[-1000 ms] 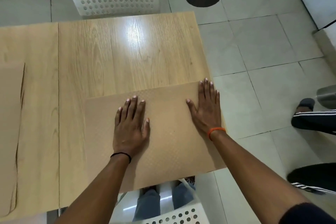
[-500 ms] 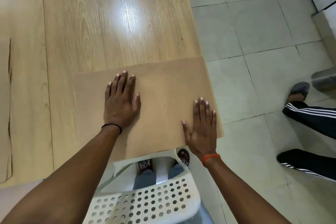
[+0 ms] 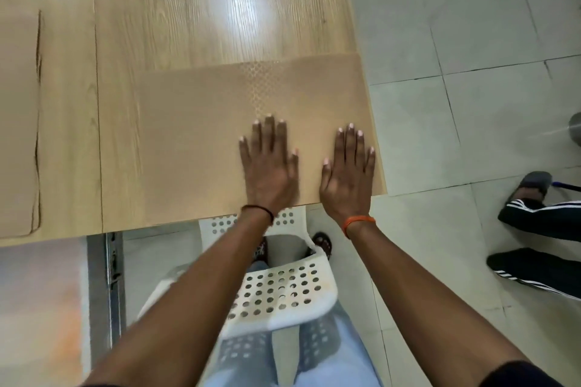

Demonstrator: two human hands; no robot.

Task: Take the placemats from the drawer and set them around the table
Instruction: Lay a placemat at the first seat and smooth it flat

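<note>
A tan placemat (image 3: 195, 135) lies flat at the near right corner of the wooden table (image 3: 195, 3), its right edge level with the table edge. My left hand (image 3: 268, 166) rests palm down on the mat's right half, fingers spread. My right hand (image 3: 347, 173) lies flat beside it near the mat's right edge. Neither hand grips anything. A second tan placemat (image 3: 17, 122) lies at the left edge of the view, partly cut off.
A white perforated chair (image 3: 276, 295) stands under my arms against the table's near edge. Grey tiled floor (image 3: 471, 41) stretches to the right. Another person's legs in striped dark trousers (image 3: 540, 217) stand at the far right, beside a metal object (image 3: 575, 129).
Both hands slid toward me and rightward over the mat. The left hand moved from the mat's left half to beside the right hand. The view tilted down, showing more chair.
</note>
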